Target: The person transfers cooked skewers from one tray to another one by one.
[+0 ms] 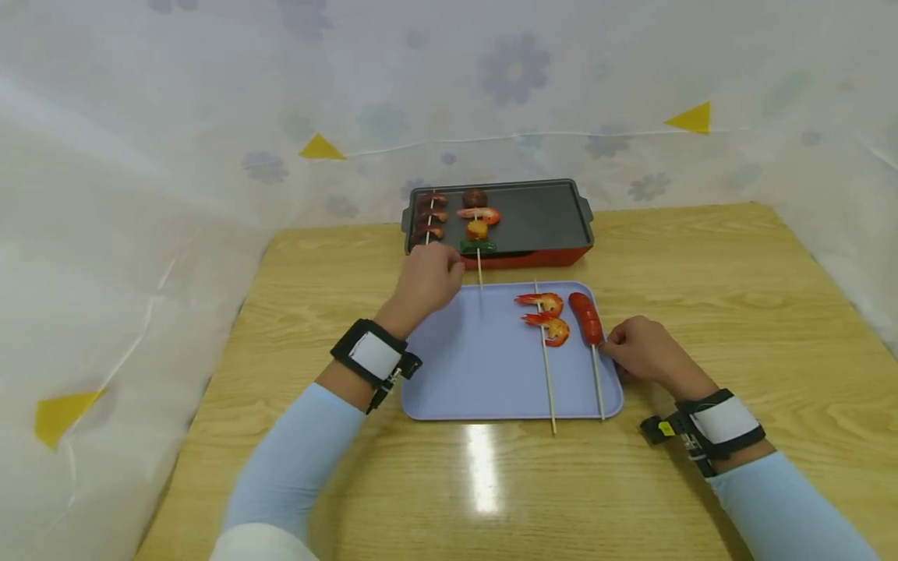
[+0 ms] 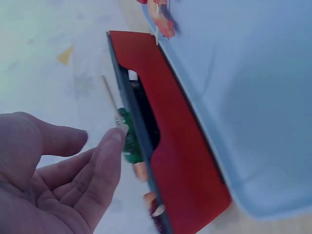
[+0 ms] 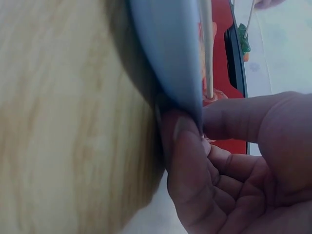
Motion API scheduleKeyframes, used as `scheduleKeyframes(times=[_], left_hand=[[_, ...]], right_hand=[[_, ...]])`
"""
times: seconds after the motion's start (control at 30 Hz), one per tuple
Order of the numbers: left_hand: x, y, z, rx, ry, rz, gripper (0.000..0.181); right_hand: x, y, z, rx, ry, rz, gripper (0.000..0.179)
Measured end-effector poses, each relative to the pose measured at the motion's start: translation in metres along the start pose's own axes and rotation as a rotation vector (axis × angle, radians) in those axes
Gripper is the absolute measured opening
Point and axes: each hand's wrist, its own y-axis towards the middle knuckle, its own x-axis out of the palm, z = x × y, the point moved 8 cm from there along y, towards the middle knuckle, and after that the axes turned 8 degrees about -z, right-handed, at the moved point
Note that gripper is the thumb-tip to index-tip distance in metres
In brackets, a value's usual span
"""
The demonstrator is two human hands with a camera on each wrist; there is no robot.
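Observation:
My left hand (image 1: 429,274) hovers by the front left of the red and black toy grill (image 1: 540,214). In the left wrist view, its thumb and fingers (image 2: 100,170) are apart, with nothing between them. On the grill lie a skewer of dark brown pieces (image 1: 431,216) and a mixed skewer (image 1: 477,231) with a shrimp and a green piece. My right hand (image 1: 641,347) pinches the right rim of the lilac tray (image 1: 470,358), thumb above and fingers (image 3: 187,161) beneath. The tray holds a shrimp skewer (image 1: 554,331) and a sausage skewer (image 1: 586,318).
The wooden table (image 1: 737,312) spreads around the tray. Behind it hangs a pale flowered sheet (image 1: 449,93) with a string of yellow paper triangles (image 1: 691,119). The mixed skewer's stick juts past the grill's front edge over the tray; the shrimp skewer's stick overhangs the tray's near edge.

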Motion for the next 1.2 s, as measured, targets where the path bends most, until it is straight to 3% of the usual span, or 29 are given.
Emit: scheduleKeyframes(times=[0.23,0.67,0.8,0.97,1.2], left_hand=[[0.013,0.017,-0.018,-0.135,-0.184,-0.01,0.042],[0.019,0.02,-0.022,-0.207,-0.207,-0.046,0.03],[0.026,0.021,-0.029,-0.272,-0.31,-0.087,0.023],[0.037,0.02,-0.036,-0.351,-0.489,-0.127,0.028],[0.045,0.023,-0.037,-0.366,-0.649,-0.139,0.026]], right_hand=[[0.006,0.001,-0.008,-0.015,0.012,-0.01,0.027],[0.009,0.001,-0.013,-0.027,0.03,-0.006,0.025],[0.01,0.0,-0.013,-0.021,0.038,-0.009,0.025],[0.011,-0.001,-0.012,-0.018,0.053,-0.016,0.025],[0.01,-0.002,-0.012,-0.007,0.066,-0.027,0.025]])
